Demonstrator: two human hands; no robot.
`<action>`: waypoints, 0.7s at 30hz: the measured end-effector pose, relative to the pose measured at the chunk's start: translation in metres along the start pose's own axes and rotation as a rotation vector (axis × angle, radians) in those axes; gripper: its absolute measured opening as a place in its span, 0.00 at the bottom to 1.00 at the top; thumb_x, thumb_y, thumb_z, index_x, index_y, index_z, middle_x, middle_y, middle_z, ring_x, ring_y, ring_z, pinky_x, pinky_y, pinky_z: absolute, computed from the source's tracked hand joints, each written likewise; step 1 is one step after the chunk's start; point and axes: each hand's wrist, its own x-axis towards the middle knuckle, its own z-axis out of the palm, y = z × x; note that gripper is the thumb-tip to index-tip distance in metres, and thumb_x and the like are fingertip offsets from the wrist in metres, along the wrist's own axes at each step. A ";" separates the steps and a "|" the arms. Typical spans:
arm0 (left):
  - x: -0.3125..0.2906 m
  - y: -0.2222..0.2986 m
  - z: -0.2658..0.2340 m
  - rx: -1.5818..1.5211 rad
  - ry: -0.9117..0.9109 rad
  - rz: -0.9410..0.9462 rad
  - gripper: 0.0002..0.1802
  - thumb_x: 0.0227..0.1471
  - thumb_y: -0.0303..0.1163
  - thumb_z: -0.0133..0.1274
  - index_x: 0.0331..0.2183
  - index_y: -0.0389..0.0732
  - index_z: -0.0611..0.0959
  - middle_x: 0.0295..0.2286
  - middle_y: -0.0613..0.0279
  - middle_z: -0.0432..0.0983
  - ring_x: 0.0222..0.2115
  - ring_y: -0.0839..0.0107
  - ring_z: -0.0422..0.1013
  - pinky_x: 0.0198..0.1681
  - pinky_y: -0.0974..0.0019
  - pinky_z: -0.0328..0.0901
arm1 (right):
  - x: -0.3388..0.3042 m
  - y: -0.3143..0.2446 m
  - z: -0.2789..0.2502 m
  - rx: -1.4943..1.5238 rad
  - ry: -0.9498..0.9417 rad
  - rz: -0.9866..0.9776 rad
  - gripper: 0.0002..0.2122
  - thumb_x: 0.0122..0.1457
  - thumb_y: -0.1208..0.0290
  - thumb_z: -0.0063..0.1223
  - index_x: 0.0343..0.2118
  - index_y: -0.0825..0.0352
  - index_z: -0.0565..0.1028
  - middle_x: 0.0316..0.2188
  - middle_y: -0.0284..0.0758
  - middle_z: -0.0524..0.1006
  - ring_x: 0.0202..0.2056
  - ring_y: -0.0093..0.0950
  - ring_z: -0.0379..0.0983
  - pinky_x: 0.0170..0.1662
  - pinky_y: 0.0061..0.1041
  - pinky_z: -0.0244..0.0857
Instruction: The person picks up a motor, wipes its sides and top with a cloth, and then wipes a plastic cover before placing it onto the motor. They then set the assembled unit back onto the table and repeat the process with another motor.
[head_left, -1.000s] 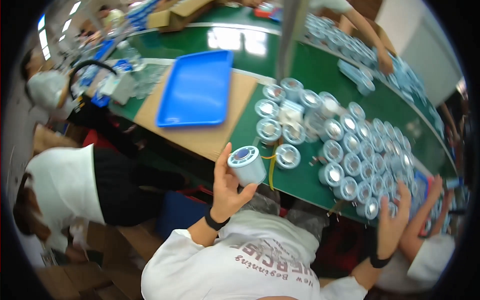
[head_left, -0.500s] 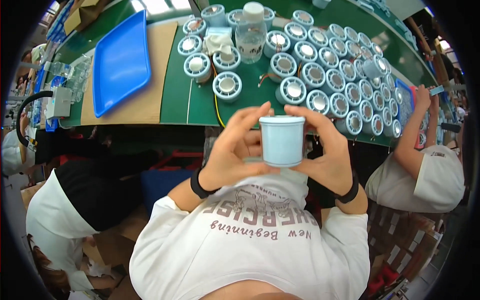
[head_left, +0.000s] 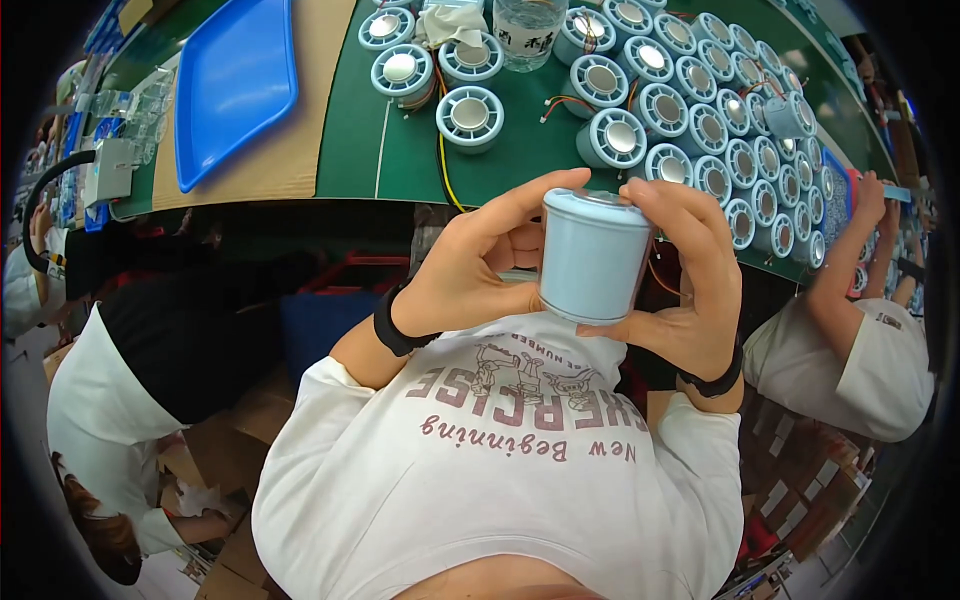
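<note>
Between my two hands is a light-blue cylindrical housing (head_left: 592,258), held up in front of my shirt and leaning slightly. My left hand (head_left: 478,262) grips its left side, with the forefinger at the top rim and the thumb low on the wall. On the other side my right hand (head_left: 695,275) closes on it the same way, fingers at the rim and thumb beneath. A thin reddish wire (head_left: 660,272) hangs beside the housing near my right fingers. The housing's far side is hidden.
Many similar light-blue housings (head_left: 662,108) with round metal centres crowd the green table (head_left: 350,150). A blue tray (head_left: 235,95) lies on cardboard (head_left: 290,150) at left. A water bottle (head_left: 527,35) stands at the back. Co-workers sit at both sides, one with an arm (head_left: 840,260) at right.
Both hands have moved slightly right with the housing, which now tilts and shows more of its top. The table has shifted upward in view.
</note>
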 end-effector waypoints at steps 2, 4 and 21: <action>-0.001 0.001 0.000 -0.014 0.002 -0.020 0.45 0.44 0.16 0.61 0.61 0.35 0.59 0.52 0.53 0.66 0.51 0.65 0.68 0.55 0.60 0.66 | 0.000 0.002 0.002 -0.078 0.031 -0.054 0.39 0.30 0.67 0.76 0.52 0.61 0.72 0.55 0.44 0.67 0.52 0.39 0.66 0.51 0.35 0.63; -0.002 0.002 0.000 0.003 0.028 -0.047 0.44 0.43 0.15 0.61 0.61 0.35 0.59 0.51 0.53 0.67 0.50 0.67 0.70 0.54 0.62 0.67 | 0.002 0.002 0.003 -0.165 0.030 -0.123 0.35 0.33 0.63 0.74 0.51 0.59 0.73 0.54 0.44 0.68 0.53 0.41 0.64 0.52 0.37 0.61; -0.010 -0.007 -0.010 -0.081 0.065 -0.061 0.42 0.43 0.12 0.57 0.60 0.35 0.61 0.49 0.57 0.70 0.45 0.72 0.72 0.49 0.68 0.69 | 0.004 0.027 -0.003 -0.049 -0.009 -0.564 0.28 0.57 0.34 0.35 0.35 0.49 0.83 0.55 0.44 0.68 0.62 0.48 0.51 0.63 0.45 0.41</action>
